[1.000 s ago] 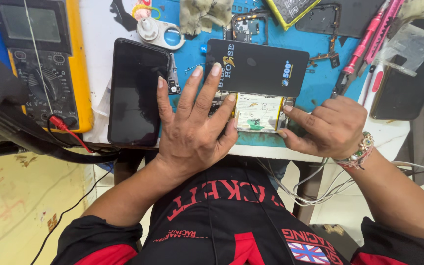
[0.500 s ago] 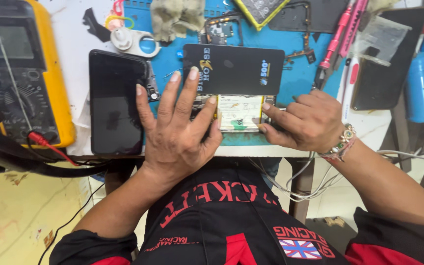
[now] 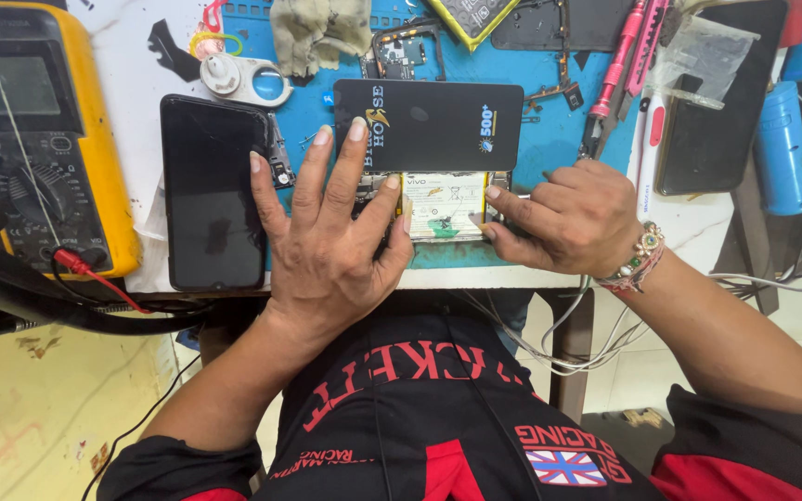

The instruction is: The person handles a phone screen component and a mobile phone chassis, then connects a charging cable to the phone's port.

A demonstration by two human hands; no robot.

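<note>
**Here: two hands on an opened phone**

Left hand lies flat, fingers spread wide, pressing the opened phone at the blue mat's near edge. Right hand, fingers drawn narrow, pinches at the battery's right end. A black card lies just beyond; a black screen lies left, beside a yellow multimeter.

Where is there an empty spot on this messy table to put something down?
Little room. One bare blue patch of mat lies between the black box and the pink screwdriver. A white strip of table shows below the dark phone at right. Everywhere else is crowded: multimeter, black phone, and both hands on the opened phone.
</note>
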